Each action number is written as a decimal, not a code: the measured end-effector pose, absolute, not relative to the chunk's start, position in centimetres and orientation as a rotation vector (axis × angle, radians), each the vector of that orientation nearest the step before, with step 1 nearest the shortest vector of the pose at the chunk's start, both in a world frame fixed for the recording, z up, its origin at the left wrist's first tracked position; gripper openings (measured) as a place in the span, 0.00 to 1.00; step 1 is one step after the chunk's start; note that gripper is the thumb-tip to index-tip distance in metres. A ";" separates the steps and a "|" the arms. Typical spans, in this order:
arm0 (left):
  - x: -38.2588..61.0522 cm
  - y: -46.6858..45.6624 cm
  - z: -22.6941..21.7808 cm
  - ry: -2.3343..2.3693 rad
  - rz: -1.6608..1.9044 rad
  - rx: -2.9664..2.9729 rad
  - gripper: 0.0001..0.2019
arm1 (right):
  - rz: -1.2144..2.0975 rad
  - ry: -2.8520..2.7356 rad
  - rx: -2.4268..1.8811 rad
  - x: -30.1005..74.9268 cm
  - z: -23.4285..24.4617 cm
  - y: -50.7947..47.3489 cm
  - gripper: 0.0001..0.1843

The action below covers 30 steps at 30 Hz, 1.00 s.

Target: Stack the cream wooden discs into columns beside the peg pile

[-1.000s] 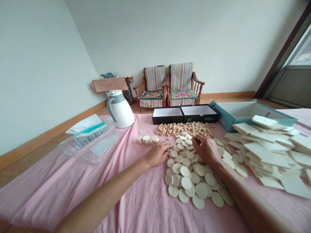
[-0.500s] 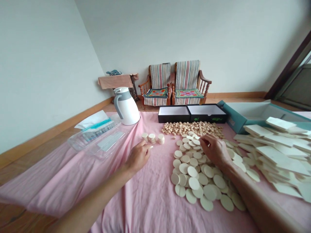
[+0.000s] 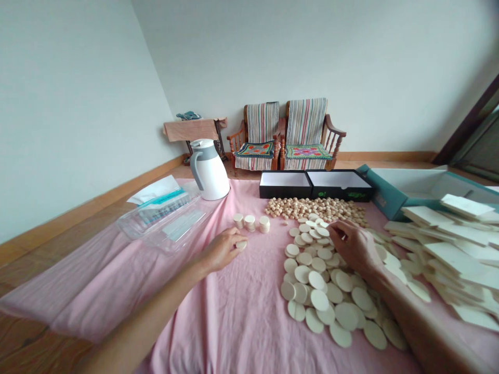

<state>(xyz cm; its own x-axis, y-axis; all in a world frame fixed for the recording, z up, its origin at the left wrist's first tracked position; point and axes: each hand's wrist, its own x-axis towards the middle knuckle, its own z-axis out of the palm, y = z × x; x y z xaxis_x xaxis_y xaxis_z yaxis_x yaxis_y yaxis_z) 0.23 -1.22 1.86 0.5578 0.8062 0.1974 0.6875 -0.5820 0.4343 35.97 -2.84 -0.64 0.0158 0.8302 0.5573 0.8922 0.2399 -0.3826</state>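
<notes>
The left hand (image 3: 222, 250) rests on the pink cloth (image 3: 218, 322) just in front of three short stacks of cream discs (image 3: 249, 223); its grip is narrow, with the fingertips pinching a single small disc (image 3: 241, 244); the right hand (image 3: 353, 246) reaches over the far end of a wide spread of flat cream discs (image 3: 319, 291), its fingers (image 3: 334, 227) curled down among them; that grip looks narrow too, though from where I stand I cannot tell whether it holds a disc; as far as the pictures show, only a small share is gathered: the three stacks stand in a short row, a little apart, each only a few discs high; a great many discs lie loose and overlapping, and more are scattered along the edge of a tumbled pile of cream square slabs (image 3: 456, 244); that pile lies beside an open teal box (image 3: 405, 187); further back, a heap of small round wooden-looking pieces (image 3: 312, 209) sits just in front of two open black boxes (image 3: 314, 186), white inside; to the left stand a white vacuum jug (image 3: 208, 170) and a clear plastic case (image 3: 163, 221); beyond the cloth, two wooden armchairs with striped covers (image 3: 283, 140) stand against the wall
</notes>
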 end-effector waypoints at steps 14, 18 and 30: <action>-0.5 -0.6 1.1 1.582 0.869 2.396 0.09 | -0.098 -1.801 -1.594 35.8 -0.5 -3.0 0.10; 1.8 -1.8 2.3 1.308 0.756 2.376 0.09 | -0.108 -1.811 -1.582 35.8 -0.4 -3.0 0.10; 11.0 -2.1 1.5 0.844 0.680 2.580 0.14 | -0.142 -1.839 -1.588 35.6 -0.5 -3.1 0.11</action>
